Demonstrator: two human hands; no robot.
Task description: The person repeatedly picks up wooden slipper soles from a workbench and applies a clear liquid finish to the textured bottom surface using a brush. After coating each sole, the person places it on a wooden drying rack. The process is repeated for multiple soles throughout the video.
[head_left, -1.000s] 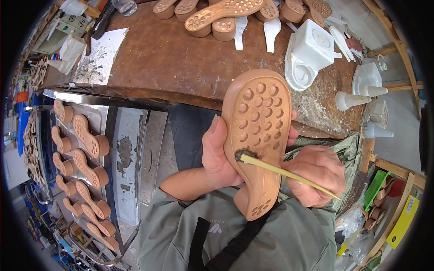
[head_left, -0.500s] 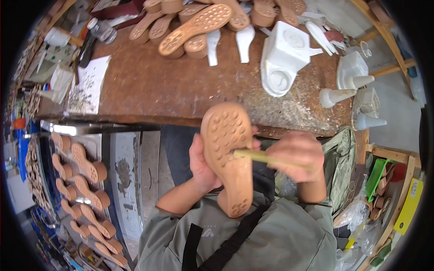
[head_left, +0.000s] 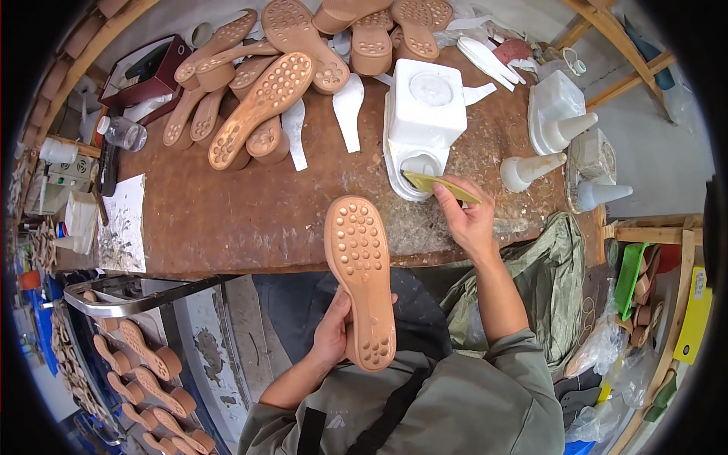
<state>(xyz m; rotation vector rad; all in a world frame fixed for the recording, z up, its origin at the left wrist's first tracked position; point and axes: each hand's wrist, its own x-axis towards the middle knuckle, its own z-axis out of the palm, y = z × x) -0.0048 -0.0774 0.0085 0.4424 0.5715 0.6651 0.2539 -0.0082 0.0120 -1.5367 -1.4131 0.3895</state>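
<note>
Worktop (head_left: 205,220): brown, near edge passes behind the held sole in this view; can't tell if they touch. Stacked soles (head_left: 277,83) sit on its far side, left of the white container (head_left: 428,114). Two nozzle bottles (head_left: 523,171) limit room on the right.

Held sole (head_left: 359,258): dimpled face up to the camera, long axis running away from the torso, broad end farthest out, heel end nearest the body. Left hand (head_left: 331,327) has its grip wrapped round the narrow waist.

Right hand (head_left: 470,216): nearer the container, grip pinching the brush (head_left: 449,188) by its olive handle. Handle lies crosswise to the sole's axis, dark end pointing left into the mouth of the cup (head_left: 429,162); depth unclear. Key relation: cup is beyond the broad end and to its right, gap of worktop between.
</note>
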